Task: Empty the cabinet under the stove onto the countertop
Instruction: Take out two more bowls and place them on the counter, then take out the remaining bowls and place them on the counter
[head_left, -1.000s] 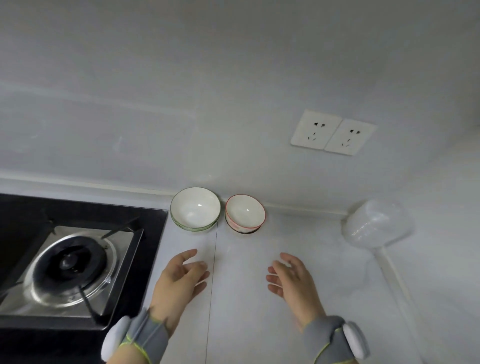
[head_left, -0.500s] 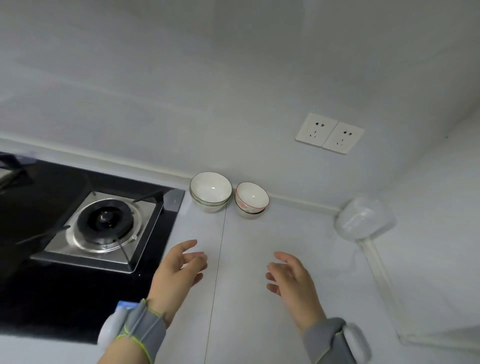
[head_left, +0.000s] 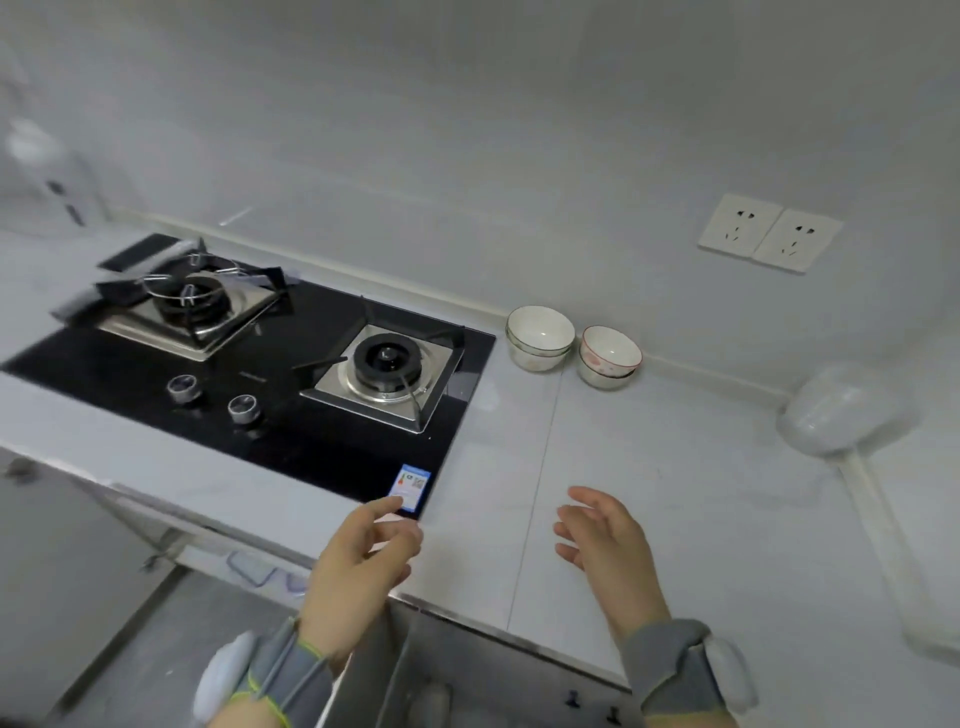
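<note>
Step, as I judge it: between fetches. Nothing is in hand, and the next item has to come out of the cabinet (head_left: 156, 525).

- Left hand (head_left: 358, 561): empty, fingers loosely spread and slightly curled. It hovers over the front edge of the bench (head_left: 675, 467), lower centre of frame, just beside the stove's near right corner with its blue sticker (head_left: 413, 483).
- Right hand (head_left: 608, 551): empty, fingers relaxed and apart, over bare bench at lower centre-right.
- Stove (head_left: 291, 415): black glass top with two burners and two knobs, centre-left of frame.
- Cabinet: under the stove, below the bench's front edge at lower left. It is pale, blurred and seen at a steep angle. It looks partly open, with some clear-edged shapes (head_left: 254, 569) just under the bench lip. I cannot tell what they are or what else is inside. A grey metal surface (head_left: 415, 670) at bottom centre is also unclear.
- Green-rimmed bowls (head_left: 540, 338) and red-rimmed bowls (head_left: 609, 357): two short stacks side by side against the back wall, right of the stove. They are probably already unloaded.
- Translucent tubs (head_left: 841, 410): at the far right on the bench.

Next move, as I judge it: lower both hands below the bench edge into the cabinet, with the view tipped down. Grip the next item and set it on the free bench in front of the bowls.
</note>
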